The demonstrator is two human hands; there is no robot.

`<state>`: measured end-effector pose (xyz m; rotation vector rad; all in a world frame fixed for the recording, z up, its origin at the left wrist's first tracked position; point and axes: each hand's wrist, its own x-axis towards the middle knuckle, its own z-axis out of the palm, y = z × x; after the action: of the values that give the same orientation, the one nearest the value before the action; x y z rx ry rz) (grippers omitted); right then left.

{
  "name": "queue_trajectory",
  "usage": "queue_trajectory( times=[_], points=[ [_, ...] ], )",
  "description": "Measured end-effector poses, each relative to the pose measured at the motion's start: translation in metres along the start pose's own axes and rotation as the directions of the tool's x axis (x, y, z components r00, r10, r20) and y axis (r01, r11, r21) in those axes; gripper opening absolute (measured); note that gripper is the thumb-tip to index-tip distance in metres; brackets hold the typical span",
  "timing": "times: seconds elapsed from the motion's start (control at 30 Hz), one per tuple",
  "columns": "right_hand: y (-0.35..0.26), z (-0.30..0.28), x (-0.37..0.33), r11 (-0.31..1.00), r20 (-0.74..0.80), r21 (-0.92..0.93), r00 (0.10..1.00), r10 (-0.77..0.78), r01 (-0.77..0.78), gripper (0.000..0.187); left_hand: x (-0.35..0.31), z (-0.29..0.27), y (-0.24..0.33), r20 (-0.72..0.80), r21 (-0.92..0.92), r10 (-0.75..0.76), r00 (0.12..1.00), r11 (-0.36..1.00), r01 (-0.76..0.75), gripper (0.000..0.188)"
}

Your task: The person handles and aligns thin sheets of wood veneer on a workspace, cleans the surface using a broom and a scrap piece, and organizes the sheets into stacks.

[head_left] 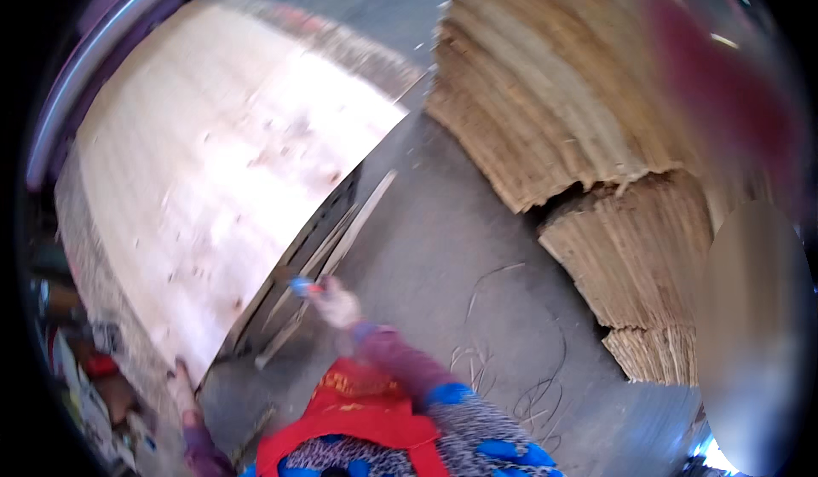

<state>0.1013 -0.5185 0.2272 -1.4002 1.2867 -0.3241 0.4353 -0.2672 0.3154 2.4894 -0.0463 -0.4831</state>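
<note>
A large pale wood veneer sheet [230, 179] lies on a worn, thicker board [345, 51] at the left. My left hand [181, 389] rests at the sheet's near corner, its fingers stretched out over the edge. Beside the sheet's right edge, my right hand [339, 305] is closed round a small hand tool [301, 286] with a blue and red handle. Motion blur hides the tool's working end, so its exact kind is unclear. The tool is close to the sheet's edge; whether it touches cannot be made out.
Tall stacks of rough brown veneer [554, 77] stand at the right, with lower stacks [639, 247] nearer. Thin wood strips [358, 226] lean beside the board. Loose strands [537, 392] litter the grey floor [426, 255]. A blurred red shape [720, 85] is at upper right.
</note>
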Motion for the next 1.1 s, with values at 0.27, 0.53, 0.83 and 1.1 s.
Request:
queue_trajectory(
  times=[0.27, 0.53, 0.83, 1.1],
  points=[
    [-0.086, -0.009, 0.054, 0.634, 0.424, -0.577, 0.852, -0.307, 0.516, 0.051, 0.038, -0.004, -0.019, -0.400, 0.176, 0.198, 0.895, 0.975, -0.137, 0.070],
    [0.047, -0.227, -0.079, 0.975, -0.115, -0.189, 0.989, 0.095, -0.115, 0.058, -0.079, 0.091, 0.203, -0.402, -0.150, 0.712, 0.576, 0.569, -0.809, 0.055],
    [0.229, -0.442, -0.228, 0.750, -0.580, 0.661, 0.657, 0.482, 0.034, 0.035, -0.445, 0.340, 0.411, -0.005, -0.850, 0.999, 0.038, 0.016, -0.526, 0.061],
    [0.258, -0.565, -0.311, 0.752, -0.812, 0.562, 0.401, 0.423, 0.345, 0.037, -0.760, 0.341, 0.579, -0.670, -0.111, 0.586, -0.457, -0.687, -0.718, 0.093]
  ],
)
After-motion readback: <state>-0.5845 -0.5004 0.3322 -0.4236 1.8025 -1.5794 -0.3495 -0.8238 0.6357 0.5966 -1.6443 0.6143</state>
